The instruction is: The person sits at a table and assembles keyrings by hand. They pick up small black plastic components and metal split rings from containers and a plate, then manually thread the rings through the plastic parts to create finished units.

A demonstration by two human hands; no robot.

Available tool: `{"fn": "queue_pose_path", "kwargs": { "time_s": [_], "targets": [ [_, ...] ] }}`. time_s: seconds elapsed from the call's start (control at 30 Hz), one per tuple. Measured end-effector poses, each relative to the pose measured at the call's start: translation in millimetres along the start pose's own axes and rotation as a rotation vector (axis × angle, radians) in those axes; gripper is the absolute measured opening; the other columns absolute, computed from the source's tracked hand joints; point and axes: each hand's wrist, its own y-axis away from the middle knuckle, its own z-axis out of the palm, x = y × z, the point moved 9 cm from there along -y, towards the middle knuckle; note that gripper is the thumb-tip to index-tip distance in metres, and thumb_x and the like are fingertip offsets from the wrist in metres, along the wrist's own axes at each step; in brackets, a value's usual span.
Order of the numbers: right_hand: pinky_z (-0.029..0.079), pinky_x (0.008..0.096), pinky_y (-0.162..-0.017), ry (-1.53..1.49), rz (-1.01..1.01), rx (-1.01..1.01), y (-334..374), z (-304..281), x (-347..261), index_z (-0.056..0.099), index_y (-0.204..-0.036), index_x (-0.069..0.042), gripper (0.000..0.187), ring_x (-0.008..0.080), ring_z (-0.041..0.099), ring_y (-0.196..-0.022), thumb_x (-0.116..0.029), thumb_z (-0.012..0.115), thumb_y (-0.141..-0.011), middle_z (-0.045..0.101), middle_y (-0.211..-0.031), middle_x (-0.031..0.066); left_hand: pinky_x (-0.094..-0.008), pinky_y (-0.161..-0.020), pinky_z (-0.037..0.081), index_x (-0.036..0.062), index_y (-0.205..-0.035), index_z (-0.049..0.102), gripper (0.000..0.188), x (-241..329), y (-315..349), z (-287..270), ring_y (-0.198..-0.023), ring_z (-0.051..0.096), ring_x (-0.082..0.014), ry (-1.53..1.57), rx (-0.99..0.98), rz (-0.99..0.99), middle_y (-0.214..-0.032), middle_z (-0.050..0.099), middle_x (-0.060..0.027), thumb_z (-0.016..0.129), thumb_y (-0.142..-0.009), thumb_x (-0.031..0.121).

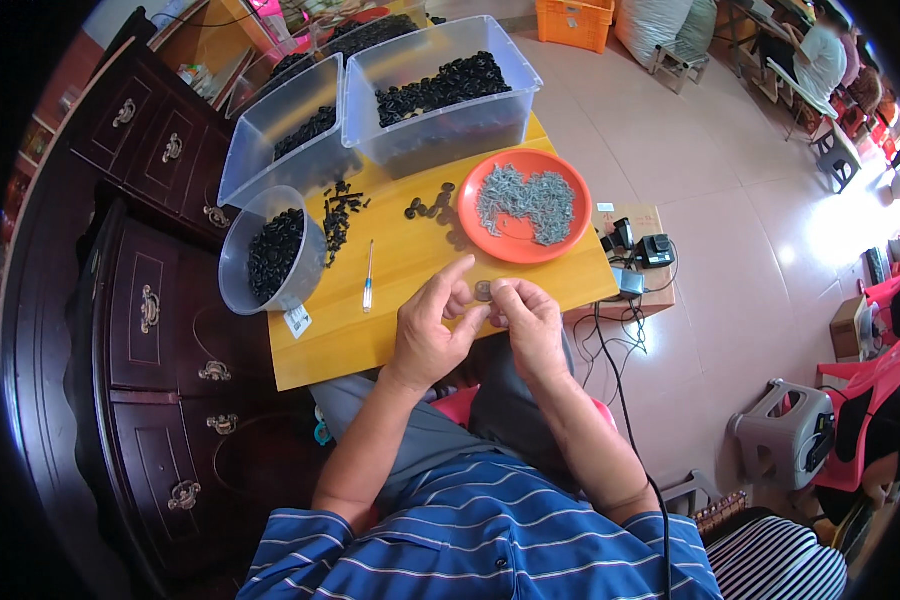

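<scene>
Over the near part of the yellow table, my right hand [532, 328] pinches a small dark round piece [483, 291] between thumb and fingers. Close beside it, my left hand [433, 325] has its thumb and index finger apart, with the other fingers partly curled and nothing visible in them. Just beyond my hands stands an orange-red plate [467, 225] heaped with small silvery screws [530, 200]. Several dark round pieces [430, 209] lie left of the plate. To the left, a thin screwdriver [369, 280] with a pale handle rests on the table.
Two clear bins [440, 135] [245, 160] of black parts stand at the back. A clear round tub [313, 262] of black parts is at left, near loose black pieces [338, 225]. Dark cabinets [150, 300] flank the table's left; a box [655, 212] with devices and cables stands right.
</scene>
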Motion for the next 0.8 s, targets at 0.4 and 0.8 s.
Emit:
{"fn": "queue_pose_path", "kwargs": {
  "time_s": [0.4, 0.8],
  "targets": [
    [0.049, 0.024, -0.072, 0.074, -0.056, 0.062, 2, -2, -9, 0.069, -0.097, 0.001, 0.022, 0.0077, 0.059, -0.077, -0.021, 0.064, -0.099, 0.067, -0.085, 0.0004, -0.0225, -0.072, 0.053, 0.001, -0.147, 0.036, 0.062, -20, 0, 25, -0.078, 0.063, -0.0079, 0.634, 0.041, -0.316, -0.091, 0.065, -0.0058, 0.062, -0.091, -0.007],
    [0.046, 0.0238, -0.07, 0.03, -0.002, 0.049, 2, -1, -5, 0.069, -0.095, -0.002, 0.021, 0.0074, 0.059, -0.074, -0.022, 0.064, -0.099, 0.067, -0.083, -0.0001, -0.0204, -0.072, 0.051, 0.0011, -0.139, 0.044, 0.053, -37, 5, 29, -0.077, 0.062, -0.0068, 0.688, -0.022, -0.357, -0.092, 0.066, -0.0038, 0.066, -0.091, -0.004]
  ]
}}
